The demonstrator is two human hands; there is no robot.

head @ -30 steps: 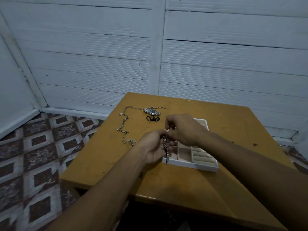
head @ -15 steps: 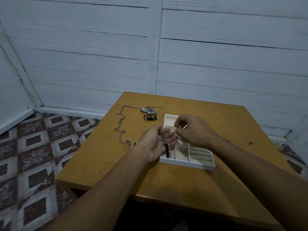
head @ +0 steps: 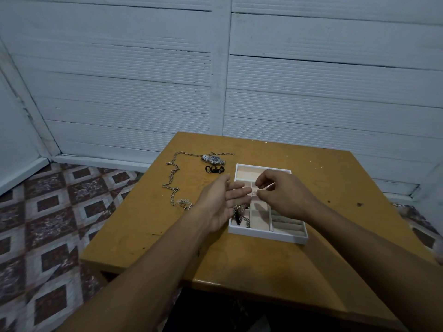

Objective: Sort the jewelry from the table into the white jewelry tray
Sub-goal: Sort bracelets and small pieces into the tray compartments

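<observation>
Head view: left fingers [head: 237, 194] spread, right fingers [head: 263, 180] pinched (contents unclear), partly hiding tray [head: 266, 235]; watch [head: 213, 159] beyond.

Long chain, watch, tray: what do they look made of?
Chain: silver-coloured metal links that glint. Watch: shiny metal case and band, dark dial. Tray: rigid white walls, plastic or painted wood, can't tell which. Its beige lining looks matte, perhaps fabric.

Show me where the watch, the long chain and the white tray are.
watch [head: 214, 159], head view, on its dark dial.
long chain [head: 174, 173], head view, on the links of its left run.
white tray [head: 266, 235], head view, on its near front wall.
</observation>
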